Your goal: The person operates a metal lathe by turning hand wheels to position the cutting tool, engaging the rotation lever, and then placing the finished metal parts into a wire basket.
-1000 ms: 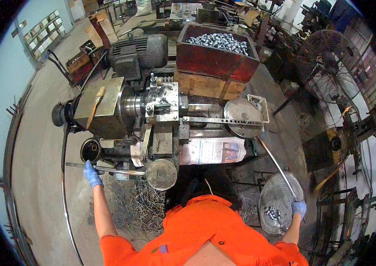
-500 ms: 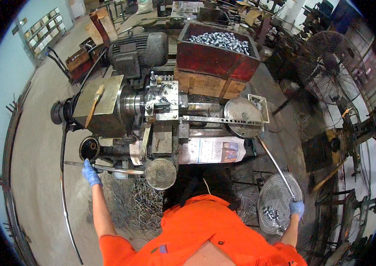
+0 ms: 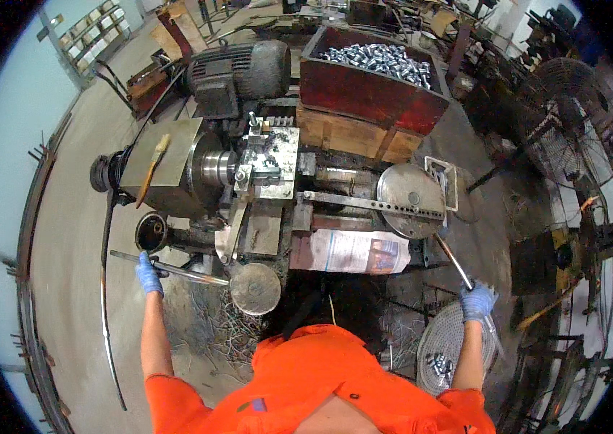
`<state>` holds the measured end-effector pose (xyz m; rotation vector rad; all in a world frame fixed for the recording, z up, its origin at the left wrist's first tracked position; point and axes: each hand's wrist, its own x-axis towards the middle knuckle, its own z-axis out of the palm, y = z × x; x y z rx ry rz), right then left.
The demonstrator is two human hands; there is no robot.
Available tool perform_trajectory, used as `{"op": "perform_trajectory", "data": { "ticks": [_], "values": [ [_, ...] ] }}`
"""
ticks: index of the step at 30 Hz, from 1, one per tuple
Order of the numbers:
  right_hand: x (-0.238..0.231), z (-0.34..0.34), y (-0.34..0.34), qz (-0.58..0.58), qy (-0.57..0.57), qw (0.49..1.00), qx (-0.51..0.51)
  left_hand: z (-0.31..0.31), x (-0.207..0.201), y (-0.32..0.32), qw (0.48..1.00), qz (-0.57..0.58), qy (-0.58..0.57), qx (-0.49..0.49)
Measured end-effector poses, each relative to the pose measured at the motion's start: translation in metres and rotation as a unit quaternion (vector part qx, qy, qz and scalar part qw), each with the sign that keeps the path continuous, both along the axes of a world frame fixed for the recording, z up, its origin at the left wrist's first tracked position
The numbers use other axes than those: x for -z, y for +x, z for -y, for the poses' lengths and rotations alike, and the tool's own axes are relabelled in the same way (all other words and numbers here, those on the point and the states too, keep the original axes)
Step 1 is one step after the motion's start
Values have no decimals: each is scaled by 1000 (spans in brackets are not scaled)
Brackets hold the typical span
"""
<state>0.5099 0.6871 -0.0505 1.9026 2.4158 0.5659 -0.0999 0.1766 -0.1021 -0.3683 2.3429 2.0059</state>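
Observation:
Two blue-gloved hands work at a small, greasy lathe. My left hand (image 3: pixel 149 275) is closed round the left end of a metal lever bar (image 3: pixel 189 274), which runs to a round plate (image 3: pixel 255 289) at the lathe's front. Right beside that hand is a dark round cup (image 3: pixel 151 230). My right hand (image 3: pixel 477 302) grips a steel lever rod (image 3: pixel 453 259) slanting down from a large metal disc (image 3: pixel 413 197). A perforated flat bar (image 3: pixel 350 202) links that disc to the tool slide (image 3: pixel 269 163), strewn with dark chips, next to the shiny chuck (image 3: pixel 216 168).
A round mesh basket (image 3: pixel 433 340) with several small metal parts sits below my right hand. Behind the lathe, a red bin (image 3: pixel 371 90) of shiny parts rests on a wooden crate (image 3: pixel 357 132). A brush (image 3: pixel 153 170) lies on the headstock. A motor (image 3: pixel 238 76) and a fan (image 3: pixel 563 108) stand farther off.
My right hand has moved up and away from me, nearer the disc, still on the lever rod. My left hand keeps its hold on the bar. The whole view has shifted slightly.

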Motion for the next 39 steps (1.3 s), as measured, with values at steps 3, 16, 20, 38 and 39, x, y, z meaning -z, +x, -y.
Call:
{"op": "perform_trajectory", "data": {
  "ticks": [3,16,20,38,39],
  "values": [
    [-12,-60,-3,-22,-56,998,34,-6,-5,3,1000,6,-14,-6],
    [6,-116,-93,-161,58,978,-117,46,41,-12,967,80,242,22],
    [35,-45,-49,-212,-42,974,-67,49,91,6,939,-59,-290,173],
    [19,160,-188,-369,-405,788,-280,-1,103,4,642,-82,-624,438],
    [31,167,-212,-333,-390,793,-328,-8,99,8,638,-86,-633,429]
  ]
}}
